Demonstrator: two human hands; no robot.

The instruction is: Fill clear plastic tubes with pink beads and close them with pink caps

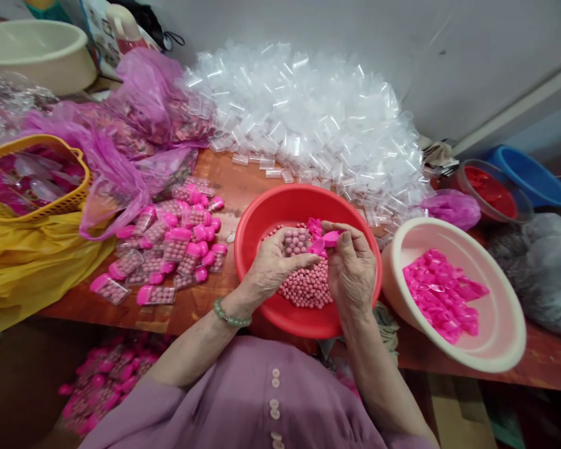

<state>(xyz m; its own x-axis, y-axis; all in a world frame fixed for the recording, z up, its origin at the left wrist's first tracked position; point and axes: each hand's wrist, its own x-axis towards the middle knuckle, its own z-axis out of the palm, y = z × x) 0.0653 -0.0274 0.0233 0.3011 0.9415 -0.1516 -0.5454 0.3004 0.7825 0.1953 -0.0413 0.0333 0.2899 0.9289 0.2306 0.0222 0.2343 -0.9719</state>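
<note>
Over the red basin (308, 327), my left hand (273, 262) grips a small clear plastic container (295, 242) filled with pink beads. Facing it, my right hand (353, 265) pinches a bright pink plastic cap (331, 239) close to the container's mouth. I cannot tell whether cap and container touch. Loose pink beads (306, 287) cover part of the basin floor below, and more bright pink pieces (314, 226) show behind the fingers.
Capped bead containers (177, 243) lie heaped at left. Clear empty containers (303, 112) pile up against the wall. A cream basin (505, 337) of pink caps (442, 293) stands at right. At far left are a yellow basket (32, 215) and purple plastic bags (149, 87).
</note>
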